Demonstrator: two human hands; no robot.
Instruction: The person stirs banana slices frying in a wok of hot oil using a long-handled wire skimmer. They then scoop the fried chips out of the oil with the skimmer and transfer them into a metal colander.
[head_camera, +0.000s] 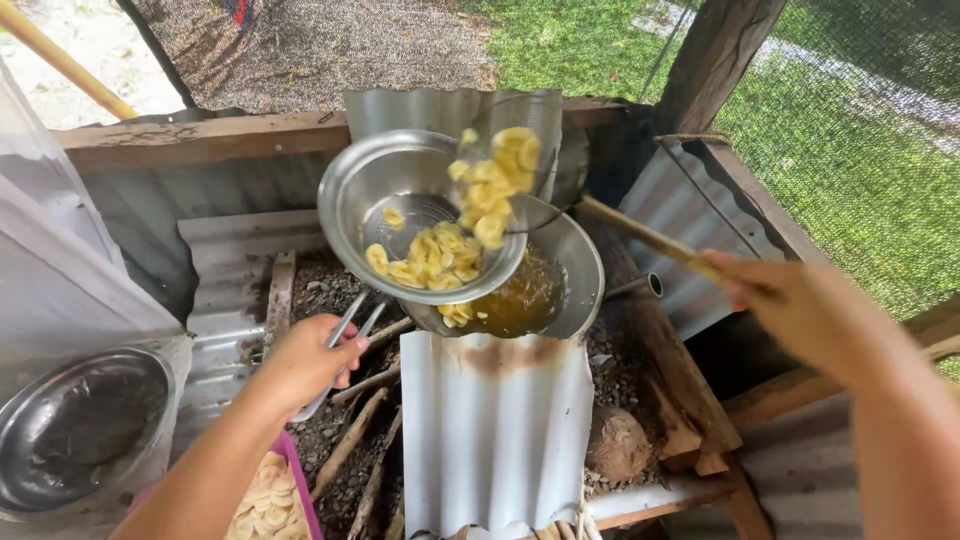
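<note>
Fried chips between skimmer and strainer

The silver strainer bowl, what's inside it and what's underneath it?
Inside the strainer bowl lie yellow fried slices, with more tumbling from the wire skimmer. Underneath sits a wok of brownish oil; the bowl hides much of it.

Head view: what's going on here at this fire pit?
A person is frying yellow chips outdoors. The left hand grips the wire handle of a metal strainer held over a pan of oil. The right hand holds a wooden-handled skimmer, tipped so chips spill into the strainer. A few chips float in the oil. Corrugated sheets ring the fire pit; a tub of raw slices and an empty bowl sit lower left.
</note>
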